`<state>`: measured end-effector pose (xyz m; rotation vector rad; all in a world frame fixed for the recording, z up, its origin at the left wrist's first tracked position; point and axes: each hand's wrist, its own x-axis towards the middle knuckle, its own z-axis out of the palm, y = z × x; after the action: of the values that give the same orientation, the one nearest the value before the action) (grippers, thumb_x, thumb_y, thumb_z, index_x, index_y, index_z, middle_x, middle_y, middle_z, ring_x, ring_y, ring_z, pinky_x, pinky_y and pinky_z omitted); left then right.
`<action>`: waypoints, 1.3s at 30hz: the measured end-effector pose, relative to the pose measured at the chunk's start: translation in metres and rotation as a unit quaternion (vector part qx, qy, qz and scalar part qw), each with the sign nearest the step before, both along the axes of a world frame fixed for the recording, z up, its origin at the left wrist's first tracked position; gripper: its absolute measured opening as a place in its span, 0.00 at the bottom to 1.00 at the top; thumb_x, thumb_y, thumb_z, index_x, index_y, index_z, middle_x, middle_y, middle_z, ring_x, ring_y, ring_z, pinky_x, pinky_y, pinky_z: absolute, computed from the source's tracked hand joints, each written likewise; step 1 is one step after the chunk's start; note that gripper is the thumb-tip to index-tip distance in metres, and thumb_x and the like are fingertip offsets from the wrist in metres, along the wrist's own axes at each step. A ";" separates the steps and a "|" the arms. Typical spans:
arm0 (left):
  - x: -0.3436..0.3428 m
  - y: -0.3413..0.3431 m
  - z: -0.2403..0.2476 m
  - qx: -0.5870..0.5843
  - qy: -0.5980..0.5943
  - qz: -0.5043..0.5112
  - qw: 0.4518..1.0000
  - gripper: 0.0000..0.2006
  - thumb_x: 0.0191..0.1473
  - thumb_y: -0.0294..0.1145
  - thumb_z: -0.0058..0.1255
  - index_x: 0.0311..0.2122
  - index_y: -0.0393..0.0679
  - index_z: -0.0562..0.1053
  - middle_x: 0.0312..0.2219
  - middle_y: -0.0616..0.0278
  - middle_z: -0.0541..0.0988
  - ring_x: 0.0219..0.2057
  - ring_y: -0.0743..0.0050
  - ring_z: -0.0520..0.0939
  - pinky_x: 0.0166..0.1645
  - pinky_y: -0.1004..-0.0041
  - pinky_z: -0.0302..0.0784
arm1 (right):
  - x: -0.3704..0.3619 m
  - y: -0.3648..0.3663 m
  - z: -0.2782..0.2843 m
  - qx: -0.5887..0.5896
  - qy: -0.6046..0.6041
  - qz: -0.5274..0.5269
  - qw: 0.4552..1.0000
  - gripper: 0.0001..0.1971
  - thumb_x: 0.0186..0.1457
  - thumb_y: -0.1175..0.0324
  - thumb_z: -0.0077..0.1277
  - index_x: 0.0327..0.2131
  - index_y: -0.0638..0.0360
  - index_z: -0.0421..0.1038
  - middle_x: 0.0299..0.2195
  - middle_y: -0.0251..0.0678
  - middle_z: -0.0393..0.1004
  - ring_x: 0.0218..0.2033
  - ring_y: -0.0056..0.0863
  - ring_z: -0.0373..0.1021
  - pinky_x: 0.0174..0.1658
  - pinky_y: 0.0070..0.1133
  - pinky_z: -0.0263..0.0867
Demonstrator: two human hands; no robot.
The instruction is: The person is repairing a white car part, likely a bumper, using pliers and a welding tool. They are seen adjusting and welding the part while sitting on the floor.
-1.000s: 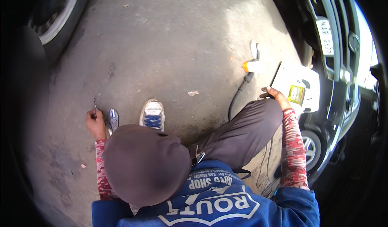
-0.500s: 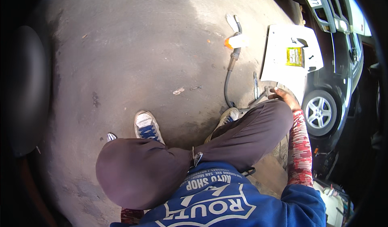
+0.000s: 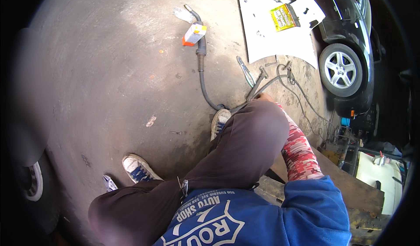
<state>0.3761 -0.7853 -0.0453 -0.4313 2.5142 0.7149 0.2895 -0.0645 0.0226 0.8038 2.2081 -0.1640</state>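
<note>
My right hand [image 3: 264, 97] is low beside my right knee, which covers most of its fingers. It is at the lower end of a hammer [image 3: 262, 74] lying on the floor; whether it grips the handle cannot be seen. Left of the hammer lie slim pliers [image 3: 245, 70]. A black cable runs past my right shoe to a welding torch [image 3: 201, 49], with an orange and white box [image 3: 194, 34] lying on it. My left hand is out of view.
A white panel [image 3: 262, 36] with a yellow packet [image 3: 282, 17] on it lies ahead right, near a black car's wheel [image 3: 340, 70]. Thin cables [image 3: 302, 90] trail along the right. A bolt [image 3: 176, 132] and a shiny metal tool [image 3: 109, 183] lie near my shoes.
My view has swung right, so the floor things appear farther left and higher. My right hand has drawn back toward the hammer handle's end and is now mostly behind my knee.
</note>
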 end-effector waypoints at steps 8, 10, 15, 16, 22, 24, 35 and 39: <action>-0.099 -0.018 0.062 -0.120 -0.054 -0.218 0.967 0.17 0.37 0.28 0.61 0.34 0.36 0.72 0.30 0.39 0.78 0.33 0.32 0.80 0.40 0.51 0.76 | -0.036 0.048 -0.081 0.049 0.184 -0.072 0.979 0.30 0.55 0.51 0.63 0.50 0.69 0.76 0.51 0.58 0.77 0.54 0.53 0.74 0.58 0.38 0.69; -0.157 -0.005 0.076 -0.165 -0.041 -0.301 0.938 0.17 0.36 0.28 0.60 0.34 0.34 0.71 0.30 0.37 0.78 0.35 0.30 0.80 0.40 0.49 0.76 | -0.044 0.060 -0.098 0.073 0.218 -0.081 0.970 0.30 0.55 0.50 0.63 0.52 0.67 0.74 0.53 0.58 0.76 0.56 0.53 0.73 0.59 0.39 0.69; -0.236 0.042 0.094 -0.163 -0.043 -0.300 0.939 0.20 0.37 0.30 0.62 0.39 0.33 0.74 0.34 0.38 0.79 0.39 0.32 0.81 0.45 0.50 0.77 | -0.057 0.082 -0.139 0.080 0.189 -0.085 0.975 0.36 0.54 0.46 0.65 0.58 0.60 0.69 0.59 0.52 0.72 0.60 0.51 0.69 0.62 0.40 0.67; -0.244 0.049 0.094 -0.165 -0.043 -0.314 0.934 0.26 0.38 0.32 0.63 0.46 0.34 0.75 0.39 0.39 0.80 0.44 0.35 0.80 0.51 0.51 0.77 | -0.056 0.081 -0.146 0.129 0.184 -0.043 0.973 0.35 0.53 0.45 0.65 0.57 0.58 0.70 0.58 0.49 0.72 0.60 0.50 0.69 0.61 0.41 0.69; -0.245 0.117 0.072 -0.246 0.075 -0.337 0.906 0.20 0.59 0.43 0.60 0.52 0.45 0.76 0.49 0.51 0.80 0.51 0.46 0.80 0.55 0.54 0.77 | -0.066 0.100 -0.151 0.159 0.169 0.005 0.973 0.37 0.46 0.42 0.70 0.52 0.57 0.75 0.54 0.49 0.77 0.58 0.51 0.71 0.58 0.45 0.68; -0.223 0.162 0.043 -0.141 -0.014 -0.248 0.958 0.15 0.59 0.41 0.60 0.45 0.41 0.78 0.42 0.45 0.84 0.43 0.48 0.86 0.47 0.54 0.81 | -0.072 0.112 -0.151 0.120 0.152 0.018 0.981 0.33 0.48 0.46 0.67 0.51 0.60 0.75 0.51 0.51 0.79 0.55 0.52 0.74 0.57 0.42 0.69; -0.127 0.275 0.009 -0.019 -0.220 -0.251 0.942 0.25 0.55 0.47 0.66 0.51 0.39 0.79 0.49 0.42 0.82 0.50 0.44 0.84 0.56 0.54 0.80 | -0.065 0.022 -0.070 -0.293 0.357 -0.004 0.887 0.09 0.61 0.64 0.58 0.37 0.59 0.76 0.29 0.33 0.78 0.32 0.26 0.73 0.38 0.26 0.68; -0.170 0.309 0.053 0.282 -0.035 -0.114 0.952 0.34 0.56 0.52 0.67 0.60 0.40 0.73 0.56 0.45 0.78 0.57 0.56 0.80 0.60 0.59 0.76 | -0.061 -0.067 -0.026 -0.579 0.305 0.047 0.755 0.09 0.66 0.62 0.58 0.38 0.57 0.77 0.28 0.23 0.73 0.32 0.14 0.67 0.37 0.16 0.64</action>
<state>0.2065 -0.4767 0.0075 0.0370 2.1136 1.2379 0.2282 -0.1313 -0.0035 -0.1234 2.0798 -1.7450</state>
